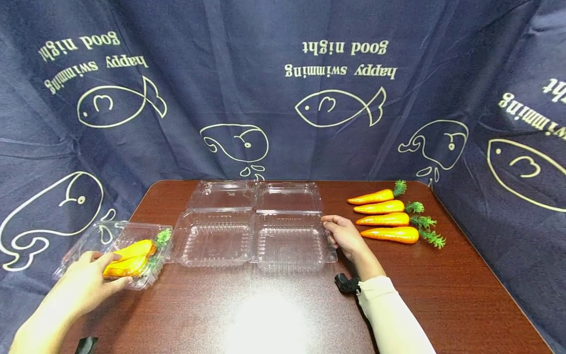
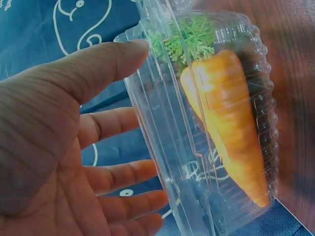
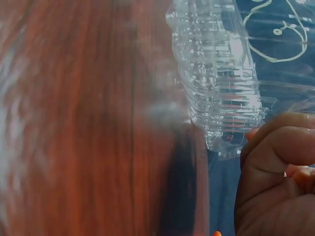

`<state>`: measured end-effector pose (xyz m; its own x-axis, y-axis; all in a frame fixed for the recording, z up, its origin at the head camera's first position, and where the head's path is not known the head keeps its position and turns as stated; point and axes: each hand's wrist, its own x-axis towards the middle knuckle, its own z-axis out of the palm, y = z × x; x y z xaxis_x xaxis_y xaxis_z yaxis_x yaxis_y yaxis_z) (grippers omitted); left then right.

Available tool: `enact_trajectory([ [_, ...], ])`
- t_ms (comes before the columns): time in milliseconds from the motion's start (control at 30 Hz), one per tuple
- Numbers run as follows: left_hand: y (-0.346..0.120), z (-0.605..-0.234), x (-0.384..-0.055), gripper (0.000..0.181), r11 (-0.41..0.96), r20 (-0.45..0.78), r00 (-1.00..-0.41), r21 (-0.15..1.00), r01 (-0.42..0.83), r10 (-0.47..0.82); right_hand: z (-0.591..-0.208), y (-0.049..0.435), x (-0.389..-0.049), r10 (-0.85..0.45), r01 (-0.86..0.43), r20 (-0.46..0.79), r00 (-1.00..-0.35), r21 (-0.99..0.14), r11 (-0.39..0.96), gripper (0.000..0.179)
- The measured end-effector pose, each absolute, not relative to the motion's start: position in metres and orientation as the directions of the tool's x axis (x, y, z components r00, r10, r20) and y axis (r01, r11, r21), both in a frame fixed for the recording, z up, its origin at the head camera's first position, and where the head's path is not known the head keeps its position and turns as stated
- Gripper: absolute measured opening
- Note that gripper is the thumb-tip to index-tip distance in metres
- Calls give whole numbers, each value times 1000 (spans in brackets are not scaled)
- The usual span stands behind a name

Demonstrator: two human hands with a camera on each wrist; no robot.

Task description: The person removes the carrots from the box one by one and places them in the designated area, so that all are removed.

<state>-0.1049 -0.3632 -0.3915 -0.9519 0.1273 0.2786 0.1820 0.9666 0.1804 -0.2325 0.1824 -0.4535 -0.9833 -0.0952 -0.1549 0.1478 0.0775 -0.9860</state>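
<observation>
A clear plastic clamshell box (image 1: 150,280) with orange carrots (image 1: 132,258) inside stands at the table's left edge. My left hand (image 1: 90,275) is against its near-left side, fingers fairly straight, and the thumb touches the lid edge in the left wrist view. A carrot (image 2: 226,113) with a green leafy top shows through the plastic there. My right hand (image 1: 347,236) pinches the right rim of an open, unfilled clamshell box (image 1: 289,241). In the right wrist view its curled fingers (image 3: 266,157) are at the box's corner; the fingertips are partly hidden.
Another open clear box (image 1: 214,238) sits beside it on the left. Several loose carrots (image 1: 389,235) lie in a stack of rows on the right of the brown table (image 1: 442,295). Dark blue printed cloth (image 1: 274,73) hangs behind and at both sides.
</observation>
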Motion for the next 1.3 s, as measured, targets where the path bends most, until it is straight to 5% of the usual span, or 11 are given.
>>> enact_trajectory([
  [233,-361,-380,-97,61,978,104,-992,189,84,65,-454,175,-235,-89,154,-158,-983,-987,49,35],
  [533,-356,-377,-89,69,985,48,-998,165,45,37,-455,173,-237,-71,156,-160,-985,-986,61,34],
  [833,-336,-388,-98,93,982,259,-962,136,131,92,-454,175,-241,-72,174,-180,-981,-981,87,36],
  [1300,-289,-402,-135,69,970,339,-925,109,220,172,-455,172,-240,-63,143,-150,-987,-983,111,36],
])
